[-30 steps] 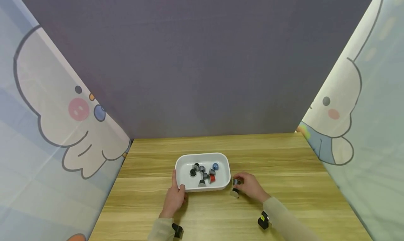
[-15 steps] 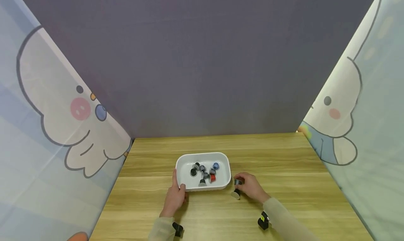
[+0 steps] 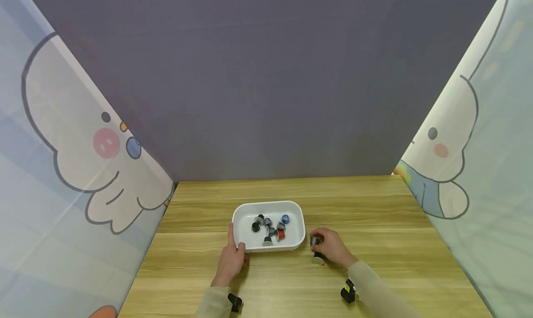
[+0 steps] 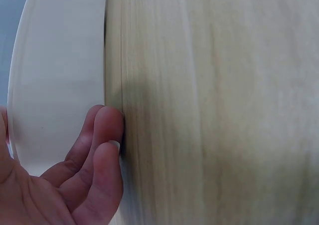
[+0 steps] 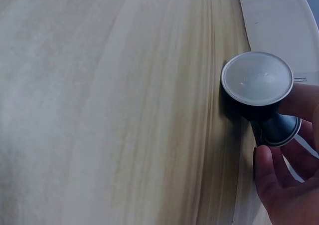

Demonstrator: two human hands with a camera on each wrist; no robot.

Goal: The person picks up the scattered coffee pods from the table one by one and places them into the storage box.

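Observation:
A white tray (image 3: 291,241) holds several coffee capsules, among them a red one (image 3: 281,235) and a blue one (image 3: 285,219). My left hand (image 3: 228,262) grips its front left corner, thumb at the rim; the left wrist view shows fingers (image 4: 108,172) curled against the tray's outer wall. Right of the tray, my right hand (image 3: 331,247) pinches a dark grey coffee capsule (image 5: 280,130). Just by it is a black capsule (image 3: 318,259), its silver lid (image 5: 257,79) facing the right wrist camera. Whether my fingers also hold this black capsule is unclear.
Beneath everything lies a wood-grain table (image 3: 200,207). A grey wall (image 3: 270,100) rises behind it, with cartoon-printed panels (image 3: 83,123) on both sides. Each wrist carries a small black camera (image 3: 348,291).
My right hand has shifted slightly to the right with the grey capsule. The black capsule beside it has moved right and turned. My left hand stays at the tray corner.

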